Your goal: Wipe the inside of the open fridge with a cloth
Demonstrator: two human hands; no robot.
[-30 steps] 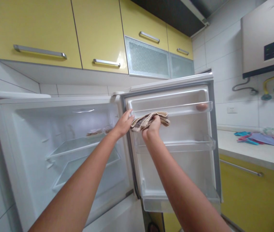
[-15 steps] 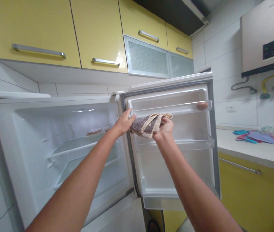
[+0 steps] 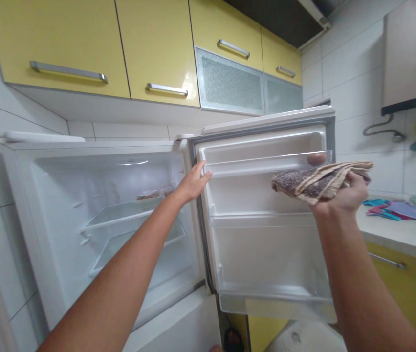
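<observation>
My right hand (image 3: 350, 193) is closed around a folded brown and beige cleaning cloth (image 3: 314, 182). It holds the cloth in front of the outer side of the open fridge door (image 3: 266, 254), just below the top door shelf (image 3: 259, 164). An egg-like brown object (image 3: 317, 159) sits at that shelf's right end. At the door's hinge side, my left hand (image 3: 194, 182) rests against the inner liner near the shelf's left end. Its thumb and fingers are apart, and the fingertips are partly hidden by the edge.
The fridge compartment (image 3: 61, 195) stands open on the left, with glass shelves (image 3: 120, 215) and small food packs (image 3: 148, 194) at the back. Yellow cabinets (image 3: 156, 44) hang above. On the right, a counter (image 3: 394, 230) bears colourful items (image 3: 405, 210). A foot in a dark sandal (image 3: 233, 338) shows below.
My right hand has moved right with the cloth, from beside my left hand to the door's outer side. My left hand stays at the hinge side. The view has shifted slightly.
</observation>
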